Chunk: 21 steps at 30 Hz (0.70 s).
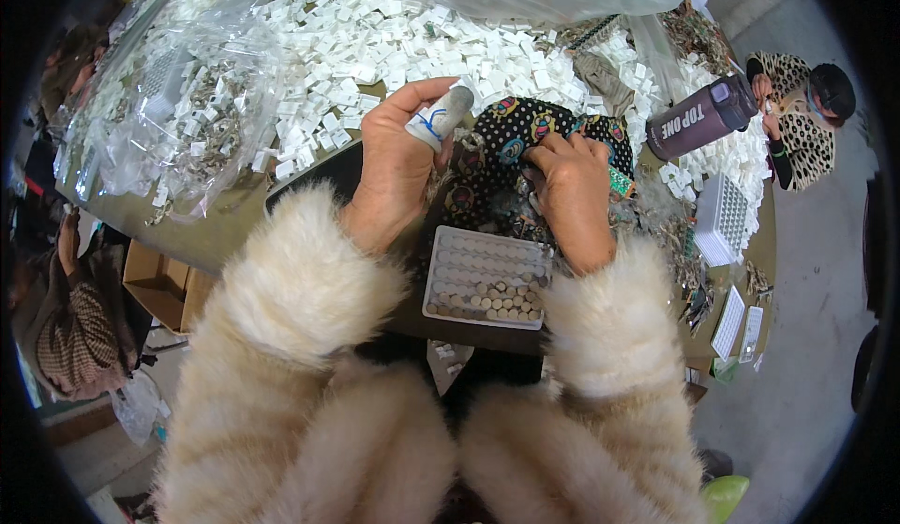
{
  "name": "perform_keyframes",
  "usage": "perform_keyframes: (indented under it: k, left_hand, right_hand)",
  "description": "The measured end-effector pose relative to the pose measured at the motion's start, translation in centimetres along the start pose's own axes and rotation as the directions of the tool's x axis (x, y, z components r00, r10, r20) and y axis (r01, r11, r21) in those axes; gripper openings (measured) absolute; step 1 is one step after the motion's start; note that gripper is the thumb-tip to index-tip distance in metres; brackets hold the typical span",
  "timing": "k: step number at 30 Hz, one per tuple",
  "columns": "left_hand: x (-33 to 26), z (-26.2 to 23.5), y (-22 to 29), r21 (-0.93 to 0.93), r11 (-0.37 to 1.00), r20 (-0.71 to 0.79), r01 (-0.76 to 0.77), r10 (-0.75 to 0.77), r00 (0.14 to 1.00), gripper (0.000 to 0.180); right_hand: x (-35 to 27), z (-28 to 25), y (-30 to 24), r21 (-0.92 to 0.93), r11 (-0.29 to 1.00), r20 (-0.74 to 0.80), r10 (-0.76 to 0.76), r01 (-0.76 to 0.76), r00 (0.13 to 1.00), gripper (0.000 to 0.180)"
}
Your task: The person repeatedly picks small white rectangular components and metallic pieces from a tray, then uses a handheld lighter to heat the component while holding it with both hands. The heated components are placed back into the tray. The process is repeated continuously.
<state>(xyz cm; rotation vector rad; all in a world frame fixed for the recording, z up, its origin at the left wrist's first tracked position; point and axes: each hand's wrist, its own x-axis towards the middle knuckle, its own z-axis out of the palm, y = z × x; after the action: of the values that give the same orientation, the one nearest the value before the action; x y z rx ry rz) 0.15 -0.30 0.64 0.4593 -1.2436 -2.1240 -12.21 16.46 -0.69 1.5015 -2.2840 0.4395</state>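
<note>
Two bare hands come out of thick cream fur sleeves (309, 290) and work over a table (187, 229) that is covered with small parts. The left hand (398, 163) is raised with the fingers loosely curled, not closed on anything that can be seen; its thumb wears a white wrap with a blue mark and a grey tip (441, 114). The right hand (572, 191) lies palm down, and its fingers are bent into a black cloth pouch with coloured round patterns (511, 130); whether they pinch something inside cannot be told. The two hands are apart, with the pouch between them. Just below the hands, near the person's body, lies a white tray with rows of small round cells (486, 276); the lower rows hold small dark round pieces and the upper rows look unfilled. Behind the pouch spreads a large heap of small white square pieces (394, 27). On the left lies a clear plastic bag with mixed white and metal parts (187, 121). On the right, a dark purple bottle (701, 119) lies on its side, and a white grid tray (724, 219) stands near it. Another person in a spotted top (802, 126) sits at the far right edge of the table.
</note>
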Motion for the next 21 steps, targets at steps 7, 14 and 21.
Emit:
perform_keyframes:
  k: [7,14,21]
  left_hand:
    - [-0.3,0.7,-0.2,0.13,0.99,-0.013,0.045,-0.044,0.999,0.021]
    - [-0.2,0.7,-0.4,0.152,0.982,0.061,0.112,-0.122,0.991,0.019]
    - [-0.5,-0.2,-1.0,0.19,0.978,0.273,0.084,-0.135,0.952,0.017]
  right_hand:
    - [-0.2,-0.3,0.6,0.043,0.999,0.108,-0.033,0.029,0.994,0.012]
    - [-0.2,0.3,0.7,0.205,0.978,0.032,0.024,-0.03,0.999,0.007]
    - [0.3,-0.1,0.8,0.5,0.863,0.002,0.088,-0.077,0.996,0.008]
